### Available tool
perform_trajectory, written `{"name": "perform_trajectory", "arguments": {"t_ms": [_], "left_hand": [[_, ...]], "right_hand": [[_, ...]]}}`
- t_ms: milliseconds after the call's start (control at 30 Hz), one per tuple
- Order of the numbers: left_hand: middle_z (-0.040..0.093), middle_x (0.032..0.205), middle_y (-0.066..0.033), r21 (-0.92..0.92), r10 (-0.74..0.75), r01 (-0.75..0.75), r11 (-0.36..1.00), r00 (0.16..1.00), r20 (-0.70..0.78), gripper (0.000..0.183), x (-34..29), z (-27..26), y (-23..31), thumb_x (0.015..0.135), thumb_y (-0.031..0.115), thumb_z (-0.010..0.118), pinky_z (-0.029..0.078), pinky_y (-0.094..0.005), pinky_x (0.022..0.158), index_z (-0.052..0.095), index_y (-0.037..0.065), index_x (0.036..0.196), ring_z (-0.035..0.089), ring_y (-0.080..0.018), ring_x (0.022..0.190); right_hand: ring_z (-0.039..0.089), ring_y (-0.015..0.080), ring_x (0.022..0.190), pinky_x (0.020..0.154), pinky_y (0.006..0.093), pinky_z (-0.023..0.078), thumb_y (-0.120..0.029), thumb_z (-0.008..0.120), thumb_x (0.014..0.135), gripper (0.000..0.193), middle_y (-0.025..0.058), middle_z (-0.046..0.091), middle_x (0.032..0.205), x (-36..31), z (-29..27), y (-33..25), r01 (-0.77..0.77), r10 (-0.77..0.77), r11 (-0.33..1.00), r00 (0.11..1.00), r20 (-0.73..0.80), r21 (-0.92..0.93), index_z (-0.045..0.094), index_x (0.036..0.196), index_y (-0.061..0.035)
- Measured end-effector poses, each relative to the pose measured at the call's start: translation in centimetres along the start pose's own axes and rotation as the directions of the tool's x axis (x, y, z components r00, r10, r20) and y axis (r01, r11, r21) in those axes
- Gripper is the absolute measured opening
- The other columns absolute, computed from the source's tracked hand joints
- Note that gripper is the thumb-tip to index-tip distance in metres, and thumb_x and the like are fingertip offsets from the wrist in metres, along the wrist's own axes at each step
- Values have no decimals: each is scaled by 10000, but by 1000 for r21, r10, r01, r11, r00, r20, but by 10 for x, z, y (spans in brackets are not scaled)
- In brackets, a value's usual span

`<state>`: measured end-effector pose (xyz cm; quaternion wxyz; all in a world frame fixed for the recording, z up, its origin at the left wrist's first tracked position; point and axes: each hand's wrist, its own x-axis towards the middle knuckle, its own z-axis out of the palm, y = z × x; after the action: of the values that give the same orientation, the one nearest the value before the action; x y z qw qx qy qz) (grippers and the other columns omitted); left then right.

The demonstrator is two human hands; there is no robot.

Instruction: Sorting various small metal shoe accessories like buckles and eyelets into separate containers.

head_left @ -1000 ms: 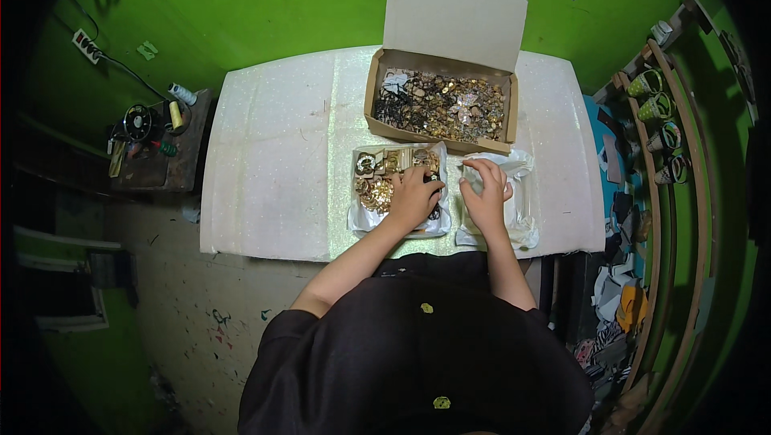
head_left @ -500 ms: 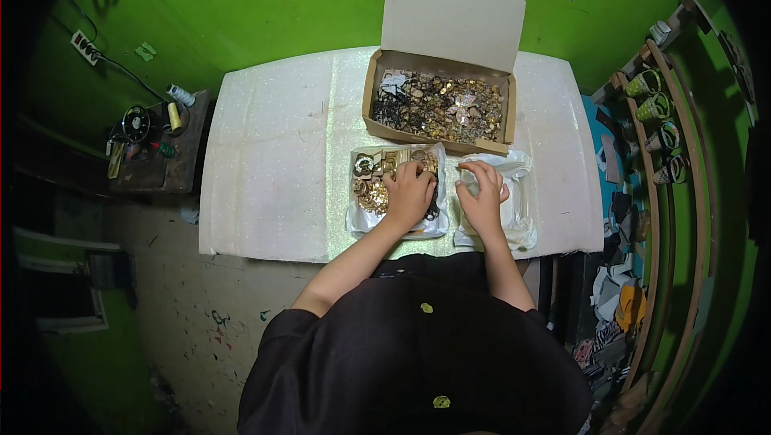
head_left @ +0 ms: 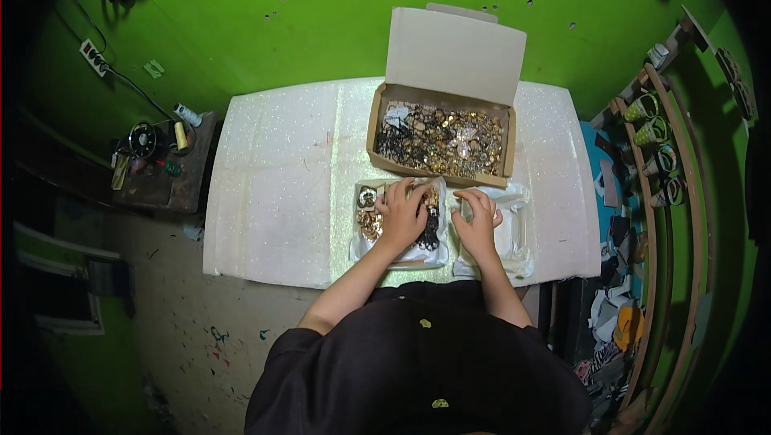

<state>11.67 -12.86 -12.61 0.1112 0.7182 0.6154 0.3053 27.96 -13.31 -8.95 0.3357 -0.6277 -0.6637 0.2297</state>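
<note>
My left hand (head_left: 401,216) is over a shallow tray (head_left: 359,252) lined with white paper. Its fingers are spread and bent down among small metal pieces, and the fingertips are partly hidden. Gold-coloured bits (head_left: 370,226) and a round piece (head_left: 367,198) show left of the hand; a dark beaded or chain-like bunch (head_left: 431,230) lies to its right. My right hand (head_left: 477,224) hovers at the left side of a second paper-lined tray (head_left: 522,262), fingers curved and thumb apart, with nothing visible in it.
Behind the trays stands an open cardboard box (head_left: 440,176) full of mixed gold, dark and clear trinkets, lid raised. All rest on a glittery white table (head_left: 269,194). Thread spools (head_left: 181,135) sit on a small side table at left. A wooden rack (head_left: 679,142) holding shoes stands at right.
The whole view has shifted, so the table sits lower in it. My left hand has moved slightly left over its tray, uncovering more of the dark bunch. My right hand's fingers have shifted a little.
</note>
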Motion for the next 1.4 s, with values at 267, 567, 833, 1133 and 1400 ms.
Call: {"name": "perform_trajectory", "arguments": {"t_ms": [267, 567, 833, 1133, 1400], "left_hand": [[275, 1427, -139, 141, -145, 135, 981, 988, 60, 638, 19, -10, -17, 758, 120, 533, 104, -695, 937, 378, 222, 1369, 233, -336, 1321], [330, 1422, -75, 203, -134, 111, 973, 986, 104, 666, 12, -17, -27, 722, 87, 531, 124, -684, 939, 401, 280, 1346, 310, -275, 1310], [308, 1431, -62, 185, -149, 126, 975, 982, 116, 664, 11, -16, -28, 721, 103, 549, 116, -713, 930, 396, 277, 1343, 325, -261, 1299], [311, 1425, -61, 192, -144, 121, 974, 983, 112, 674, 11, -17, -26, 716, 99, 557, 111, -703, 938, 389, 276, 1344, 339, -248, 1288], [323, 1421, -76, 175, -159, 139, 975, 982, 102, 690, 11, -18, -25, 707, 76, 558, 138, -678, 950, 387, 271, 1346, 382, -230, 1261]], "right_hand": [[405, 237, 1151, 974, 542, 129, -182, 625, 733, 258, 18, 524, 1126, 53, 17, -10, 130, -127, 991, 989, 72, -38, 642, 990, -195], [384, 257, 1165, 970, 555, 147, -206, 655, 716, 244, 56, 521, 1121, 149, 83, 4, 216, -134, 946, 940, 315, -241, 672, 957, -171], [339, 295, 1202, 960, 634, 160, -264, 697, 698, 235, 73, 496, 1153, 151, 98, 18, 242, -51, 882, 902, 428, -405, 692, 931, -237], [392, 252, 1176, 973, 601, 158, -202, 657, 754, 131, 29, 552, 1106, 149, 88, 16, 104, -65, 983, 966, 251, -148, 706, 875, -194], [597, 211, 857, 791, 322, 448, -181, 647, 807, 211, 81, 651, 906, 157, 68, 11, 130, -175, 906, 981, 78, 404, 655, 957, -32]]}}
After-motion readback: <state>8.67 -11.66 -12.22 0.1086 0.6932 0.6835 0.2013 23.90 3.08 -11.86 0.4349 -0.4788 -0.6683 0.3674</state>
